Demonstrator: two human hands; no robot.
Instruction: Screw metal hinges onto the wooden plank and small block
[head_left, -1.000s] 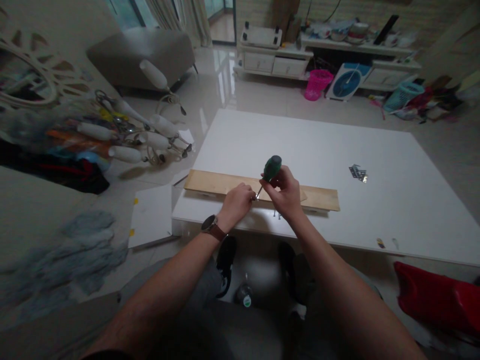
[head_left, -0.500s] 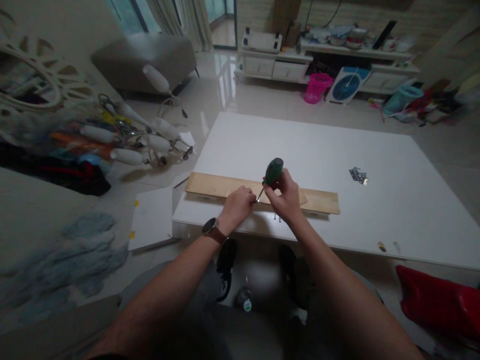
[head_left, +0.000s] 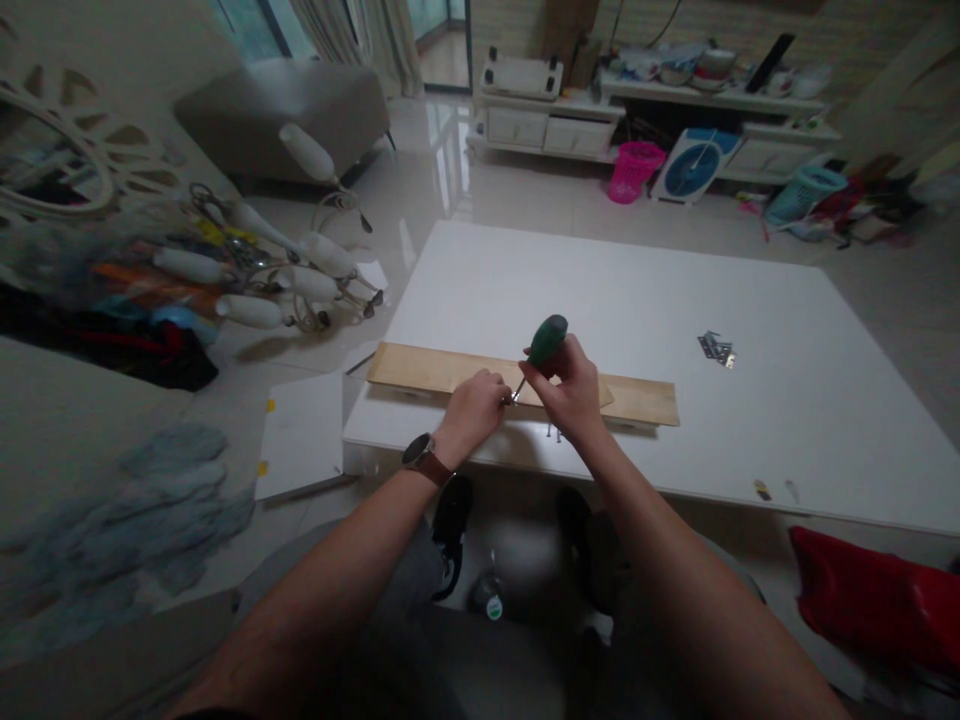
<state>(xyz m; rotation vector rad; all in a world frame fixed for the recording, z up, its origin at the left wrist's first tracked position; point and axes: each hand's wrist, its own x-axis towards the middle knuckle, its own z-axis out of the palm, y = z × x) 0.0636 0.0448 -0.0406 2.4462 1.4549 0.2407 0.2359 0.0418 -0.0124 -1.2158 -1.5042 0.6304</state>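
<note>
Barely anything has shifted since a second ago: the green screwdriver [head_left: 547, 338] leans a little further right. Fingers of the right hand [head_left: 574, 395] wrap closed round its handle. Those of the left hand [head_left: 472, 410] pinch shut at its tip, over the wooden board [head_left: 427, 368] lying along the near edge of the white desk [head_left: 600, 290].

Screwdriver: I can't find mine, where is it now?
Head view, centre: the screwdriver is in the right hand, tip at the wooden board beside the left hand.
</note>
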